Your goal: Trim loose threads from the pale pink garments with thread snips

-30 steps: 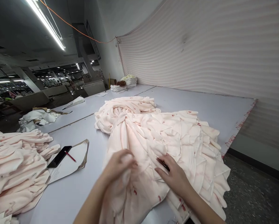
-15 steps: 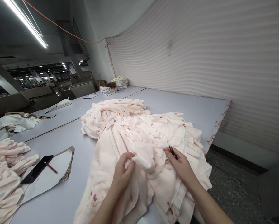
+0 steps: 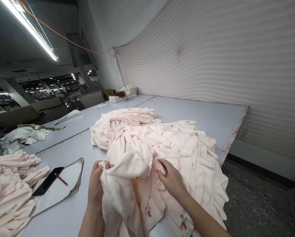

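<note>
A heap of pale pink fabric pieces (image 3: 184, 148) with small red prints lies in front of me, layered in ruffled folds. My left hand (image 3: 98, 179) is closed on the edge of one fabric piece and holds it raised at the left of the heap. My right hand (image 3: 171, 176) lies over the folds to the right, fingers curled round small dark thread snips (image 3: 163, 166) whose pointed end shows past the fingers. The palm hides the rest of the snips. Between both hands the lifted piece hangs in a loose fold.
On the table (image 3: 70, 210) at left are a paper pad (image 3: 70, 174), a black phone (image 3: 47, 181) and a red pen (image 3: 61, 179). Beside them sits another pink fabric pile (image 3: 9, 187). White scraps (image 3: 24, 135) and folded stacks (image 3: 129, 91) lie farther back. A striped sheet (image 3: 211, 56) hangs behind.
My left hand has moved left and pulled the fabric edge outward with it. My right hand has shifted left over the folds, still holding the snips. The view has turned slightly.
</note>
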### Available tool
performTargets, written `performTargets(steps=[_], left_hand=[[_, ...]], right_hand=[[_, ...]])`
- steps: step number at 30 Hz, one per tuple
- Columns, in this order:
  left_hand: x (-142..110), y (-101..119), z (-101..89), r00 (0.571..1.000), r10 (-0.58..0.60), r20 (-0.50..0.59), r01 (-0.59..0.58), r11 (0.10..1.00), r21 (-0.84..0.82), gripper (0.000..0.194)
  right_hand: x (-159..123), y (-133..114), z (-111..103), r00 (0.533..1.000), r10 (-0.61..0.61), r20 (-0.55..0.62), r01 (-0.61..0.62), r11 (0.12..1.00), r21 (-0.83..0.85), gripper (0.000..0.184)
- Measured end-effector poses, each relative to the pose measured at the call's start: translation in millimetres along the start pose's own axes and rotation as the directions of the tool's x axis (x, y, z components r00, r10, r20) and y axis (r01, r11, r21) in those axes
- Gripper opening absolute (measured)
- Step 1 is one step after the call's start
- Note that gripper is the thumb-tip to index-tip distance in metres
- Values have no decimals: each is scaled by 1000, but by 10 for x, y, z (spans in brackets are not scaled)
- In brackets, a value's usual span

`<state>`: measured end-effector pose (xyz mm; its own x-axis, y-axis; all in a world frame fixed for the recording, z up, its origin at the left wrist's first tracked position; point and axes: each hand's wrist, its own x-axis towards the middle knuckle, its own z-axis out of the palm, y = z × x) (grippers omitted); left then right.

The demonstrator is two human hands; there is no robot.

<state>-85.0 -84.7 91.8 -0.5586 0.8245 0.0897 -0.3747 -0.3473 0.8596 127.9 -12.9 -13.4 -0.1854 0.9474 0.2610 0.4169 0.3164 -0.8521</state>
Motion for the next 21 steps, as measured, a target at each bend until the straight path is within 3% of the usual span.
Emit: performTargets(steps=[5, 9, 11, 13, 15, 18, 21], left_hand=[[-20, 208, -177, 1000, -21, -16, 21, 999, -40, 19], [-24, 308, -312, 999, -40, 28, 40, 999, 7, 23], [34, 384, -432, 1000, -23, -4, 23, 998, 56, 25], [140, 469, -616, 995, 37, -88, -20, 982, 186, 27], [262, 523, -859, 963, 162, -215, -58, 905, 421, 29], [383, 456, -1251, 886, 322, -333, -5, 726, 688, 28], [405, 183, -1511, 903, 318, -288, 47, 592, 804, 20]], right_hand=[[33, -146, 65, 996, -83, 38, 81, 996, 44, 48], [384, -329, 243, 980, -145, 139, 152, 988, -41, 63], [552, -387, 348, 958, -196, 210, 208, 978, -37, 60], [646, -411, 434, 933, -244, 263, 257, 966, -14, 46], [668, -405, 474, 924, -257, 285, 268, 963, 0, 31], [623, -361, 436, 943, -225, 247, 232, 973, 3, 21], [572, -304, 368, 961, -166, 221, 177, 984, -32, 14]])
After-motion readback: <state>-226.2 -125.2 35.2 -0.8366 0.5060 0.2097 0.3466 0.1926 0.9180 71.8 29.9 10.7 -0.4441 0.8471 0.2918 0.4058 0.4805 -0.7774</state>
